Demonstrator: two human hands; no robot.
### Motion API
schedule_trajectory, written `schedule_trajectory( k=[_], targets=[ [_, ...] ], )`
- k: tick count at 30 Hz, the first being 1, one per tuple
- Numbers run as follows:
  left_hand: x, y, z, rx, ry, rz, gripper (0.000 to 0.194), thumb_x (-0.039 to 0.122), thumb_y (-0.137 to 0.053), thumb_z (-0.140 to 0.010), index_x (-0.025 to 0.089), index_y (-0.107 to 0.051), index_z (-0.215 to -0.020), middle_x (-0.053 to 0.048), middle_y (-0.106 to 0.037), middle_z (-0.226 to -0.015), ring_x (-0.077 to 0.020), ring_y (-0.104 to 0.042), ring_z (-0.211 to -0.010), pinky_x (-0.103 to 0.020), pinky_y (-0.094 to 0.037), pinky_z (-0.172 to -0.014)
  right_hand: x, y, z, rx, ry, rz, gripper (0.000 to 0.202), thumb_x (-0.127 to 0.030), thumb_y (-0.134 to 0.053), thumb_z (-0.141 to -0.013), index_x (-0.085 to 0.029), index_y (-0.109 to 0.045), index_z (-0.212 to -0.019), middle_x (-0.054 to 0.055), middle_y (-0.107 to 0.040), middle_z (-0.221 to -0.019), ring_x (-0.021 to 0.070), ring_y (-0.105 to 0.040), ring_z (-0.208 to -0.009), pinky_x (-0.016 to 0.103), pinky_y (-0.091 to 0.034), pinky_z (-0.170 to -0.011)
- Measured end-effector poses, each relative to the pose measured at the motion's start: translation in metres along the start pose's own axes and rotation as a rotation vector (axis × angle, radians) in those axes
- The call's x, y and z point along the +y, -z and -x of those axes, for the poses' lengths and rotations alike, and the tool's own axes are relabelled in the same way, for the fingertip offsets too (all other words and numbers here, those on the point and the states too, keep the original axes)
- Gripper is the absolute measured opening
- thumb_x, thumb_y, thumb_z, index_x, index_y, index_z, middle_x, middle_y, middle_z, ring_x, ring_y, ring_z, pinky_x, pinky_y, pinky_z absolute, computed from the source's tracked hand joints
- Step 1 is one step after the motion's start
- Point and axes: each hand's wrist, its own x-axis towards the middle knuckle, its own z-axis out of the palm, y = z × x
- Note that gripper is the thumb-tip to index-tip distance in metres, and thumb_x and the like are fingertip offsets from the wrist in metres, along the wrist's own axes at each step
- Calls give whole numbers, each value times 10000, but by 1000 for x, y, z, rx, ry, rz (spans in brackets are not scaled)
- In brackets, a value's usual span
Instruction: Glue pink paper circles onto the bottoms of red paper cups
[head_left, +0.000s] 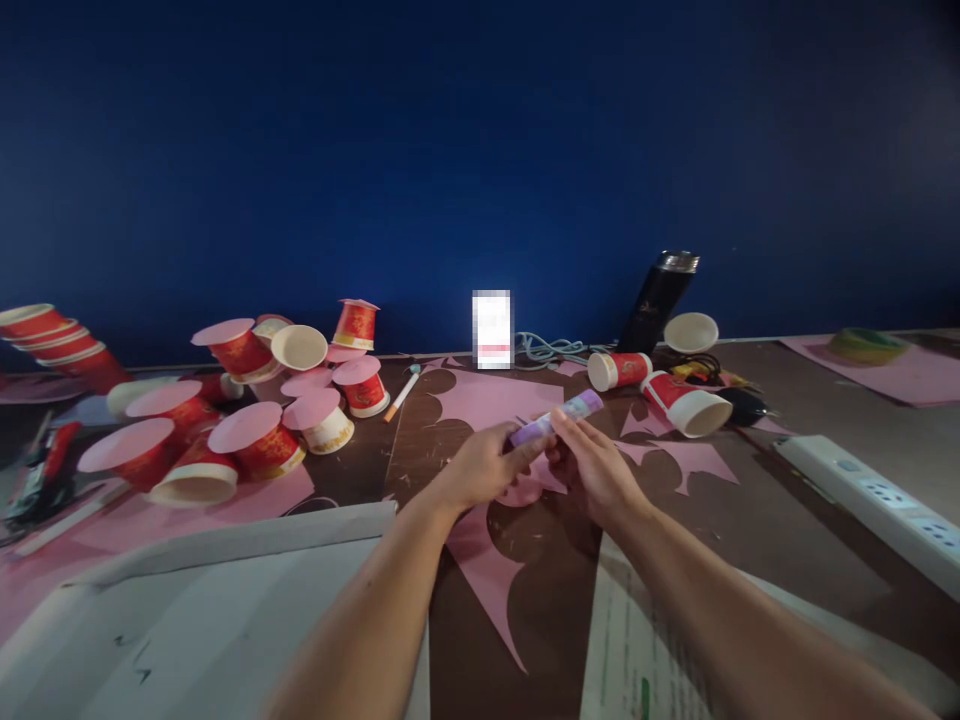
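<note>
A slim purple tube with a printed pattern, shaped like a glue stick, is held slanting up to the right over the middle of the table. My left hand grips its lower end. Around its middle, the thumb and fingers of my right hand are closed. Whether its cap is on, I cannot tell. Beneath the hands lie pink paper offcuts with round cut-outs. To the left stand and lie several red paper cups, many with pink paper discs on their ends.
A stack of cups leans at far left. An orange-and-white utility knife lies left of centre. At right are loose cups, a tilted black flask, a tape roll and a white power strip. White cardboard covers the front left.
</note>
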Motion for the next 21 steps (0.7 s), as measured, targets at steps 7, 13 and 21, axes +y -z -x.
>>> schedule_trajectory(
  k=[7,13,21],
  targets=[
    [2,-28,0,-6,42,-281,571,686,-383,-828,176,-614,-715,-57,-663,-672,-184,-594,-613,-266,-381,-559,1,5,-1,29,85,158,391,-589,-629,-762,-203,-682,-802,9,-642,-686,135,-562,-585,257,-436,-567],
    [10,-42,4,67,-31,-344,620,642,-265,-886,171,-647,-755,-90,-660,-665,-207,-591,-600,-287,-369,-570,10,6,-1,5,38,107,479,-658,-492,-813,-224,-676,-895,73,-714,-812,241,-664,-793,333,-499,-654],
    [7,-56,6,160,3,-281,532,604,-361,-882,173,-667,-823,-104,-704,-776,-232,-634,-717,-310,-429,-665,1,1,2,-22,51,-16,411,-593,-565,-815,-203,-677,-881,92,-709,-1053,259,-631,-1051,356,-503,-842]
  ],
)
